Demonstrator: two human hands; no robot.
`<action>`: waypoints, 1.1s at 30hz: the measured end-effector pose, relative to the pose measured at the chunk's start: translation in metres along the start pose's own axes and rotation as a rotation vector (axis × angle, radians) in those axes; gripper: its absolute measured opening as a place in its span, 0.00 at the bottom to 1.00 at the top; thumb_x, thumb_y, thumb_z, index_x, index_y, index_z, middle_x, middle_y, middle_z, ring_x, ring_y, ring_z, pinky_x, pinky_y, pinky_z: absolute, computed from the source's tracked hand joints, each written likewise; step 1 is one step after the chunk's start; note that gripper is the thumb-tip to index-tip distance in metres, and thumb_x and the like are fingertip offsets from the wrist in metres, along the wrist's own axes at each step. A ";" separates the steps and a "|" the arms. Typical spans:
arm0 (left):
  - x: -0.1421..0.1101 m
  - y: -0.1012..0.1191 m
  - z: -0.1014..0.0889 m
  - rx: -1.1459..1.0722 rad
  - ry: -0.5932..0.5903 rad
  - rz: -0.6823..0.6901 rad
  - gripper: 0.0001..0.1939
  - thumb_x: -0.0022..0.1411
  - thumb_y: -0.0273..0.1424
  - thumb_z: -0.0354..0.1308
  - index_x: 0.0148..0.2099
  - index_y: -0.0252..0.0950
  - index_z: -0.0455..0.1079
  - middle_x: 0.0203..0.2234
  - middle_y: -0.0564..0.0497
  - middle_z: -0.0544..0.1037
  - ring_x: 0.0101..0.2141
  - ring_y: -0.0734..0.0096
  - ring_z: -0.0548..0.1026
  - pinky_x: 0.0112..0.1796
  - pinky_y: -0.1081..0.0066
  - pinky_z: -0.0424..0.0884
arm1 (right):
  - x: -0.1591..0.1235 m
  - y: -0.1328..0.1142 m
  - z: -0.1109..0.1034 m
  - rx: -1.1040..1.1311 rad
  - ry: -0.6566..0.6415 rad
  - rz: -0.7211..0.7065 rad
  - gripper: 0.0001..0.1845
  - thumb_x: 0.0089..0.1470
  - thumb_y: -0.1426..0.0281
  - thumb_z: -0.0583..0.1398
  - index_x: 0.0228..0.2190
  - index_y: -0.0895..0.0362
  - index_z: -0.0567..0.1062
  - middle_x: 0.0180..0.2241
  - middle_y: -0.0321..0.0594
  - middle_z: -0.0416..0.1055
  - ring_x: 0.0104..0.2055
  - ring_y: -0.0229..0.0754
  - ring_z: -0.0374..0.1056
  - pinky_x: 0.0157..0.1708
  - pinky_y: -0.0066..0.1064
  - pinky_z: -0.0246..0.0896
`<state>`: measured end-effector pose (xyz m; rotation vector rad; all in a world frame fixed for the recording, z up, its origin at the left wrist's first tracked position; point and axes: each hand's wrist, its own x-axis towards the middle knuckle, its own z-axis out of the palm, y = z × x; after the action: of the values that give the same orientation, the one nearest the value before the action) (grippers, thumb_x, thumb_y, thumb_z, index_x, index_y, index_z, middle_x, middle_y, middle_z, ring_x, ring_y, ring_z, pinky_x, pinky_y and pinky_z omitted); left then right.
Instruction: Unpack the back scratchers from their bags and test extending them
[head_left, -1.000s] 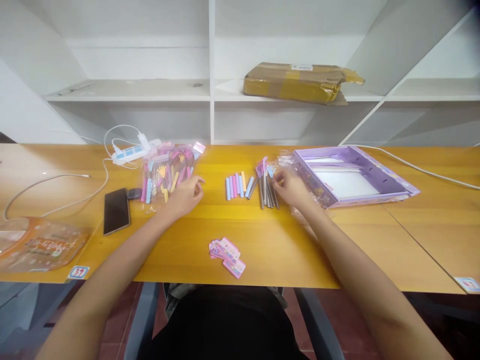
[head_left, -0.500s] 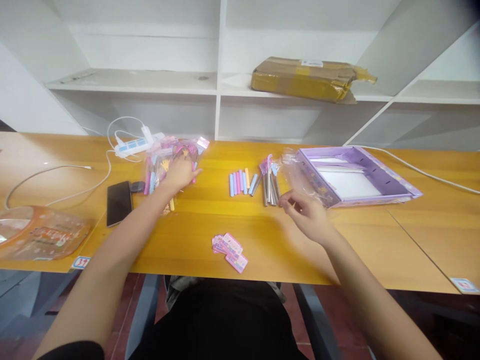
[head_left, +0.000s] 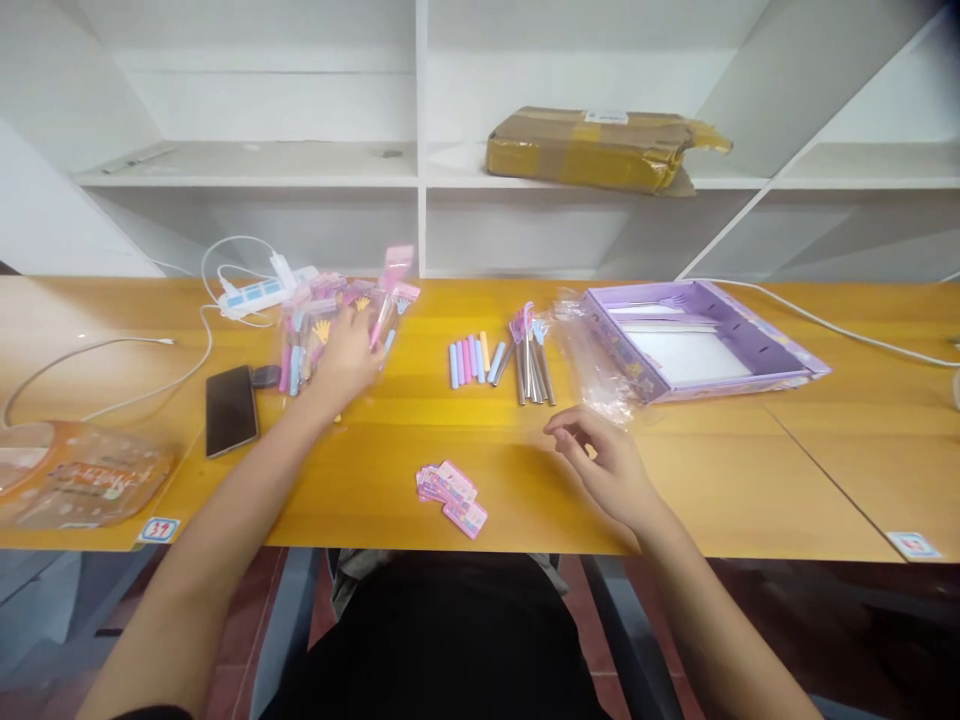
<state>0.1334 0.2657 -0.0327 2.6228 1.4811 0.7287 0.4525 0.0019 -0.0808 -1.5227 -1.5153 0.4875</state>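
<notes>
Take the clock as lying on the table (head_left: pixel 510 440), with its centre at the coloured handles (head_left: pixel 466 362) and twelve o'clock away from you. Your left hand (head_left: pixel 346 350) is at nine o'clock, over the heap of clear packets (head_left: pixel 298 350). Its fingers are now closed on one packet (head_left: pixel 385 305) with a pink stick inside. Half a second ago this hand was only reaching down into the heap, and the pink label (head_left: pixel 399 262) was lying low; now the label has risen and stands nearly upright, a little blurred. The exact place of your fingertips I cannot tell.

Your right hand (head_left: pixel 613 475) is at four o'clock, above the table, holding nothing. The fingers are curled, with thumb and forefinger a little apart. One second ago it was touching the metal sticks (head_left: pixel 532 370) with small hand-shaped tops; since then it has come back toward you. These sticks remain at three o'clock, just beside the handles, and their arrangement looks the same.

Further along three o'clock, the purple box (head_left: pixel 772 348) has not changed its place, with clear wrapping (head_left: pixel 604 375) next to it. The pink cards (head_left: pixel 452 492) also stay in their loose pile at six o'clock.
</notes>
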 end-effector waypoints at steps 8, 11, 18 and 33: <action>-0.168 0.046 -0.017 0.000 -0.221 0.478 0.32 0.69 0.15 0.50 0.68 0.48 0.68 0.51 0.45 0.71 0.38 0.67 0.77 0.32 0.74 0.73 | -0.022 -0.028 0.054 0.682 -0.010 0.277 0.28 0.66 0.50 0.68 0.60 0.46 0.69 0.43 0.39 0.75 0.30 0.39 0.71 0.22 0.30 0.66; -0.184 0.042 -0.010 0.011 -0.215 0.468 0.30 0.70 0.15 0.50 0.66 0.48 0.70 0.56 0.43 0.72 0.39 0.67 0.79 0.31 0.74 0.73 | -0.023 -0.031 0.069 0.688 -0.015 0.370 0.23 0.63 0.49 0.71 0.47 0.51 0.74 0.32 0.35 0.73 0.28 0.39 0.69 0.23 0.30 0.67; -0.169 0.058 0.001 -0.168 -0.319 0.461 0.32 0.74 0.51 0.65 0.69 0.38 0.65 0.51 0.42 0.81 0.50 0.51 0.82 0.49 0.57 0.79 | -0.036 -0.036 0.094 0.464 -0.052 0.244 0.18 0.69 0.54 0.65 0.52 0.52 0.75 0.39 0.39 0.77 0.34 0.41 0.73 0.34 0.32 0.72; -0.172 0.048 0.018 -0.145 -0.024 0.606 0.19 0.79 0.49 0.59 0.44 0.38 0.70 0.29 0.52 0.76 0.31 0.63 0.73 0.33 0.65 0.68 | -0.040 -0.019 0.077 0.195 0.002 -0.004 0.15 0.75 0.68 0.54 0.38 0.52 0.79 0.51 0.48 0.69 0.36 0.41 0.73 0.33 0.39 0.77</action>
<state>0.1053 0.1023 -0.1012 2.9511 0.5768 0.7898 0.3731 -0.0141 -0.1175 -1.3687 -1.4252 0.6130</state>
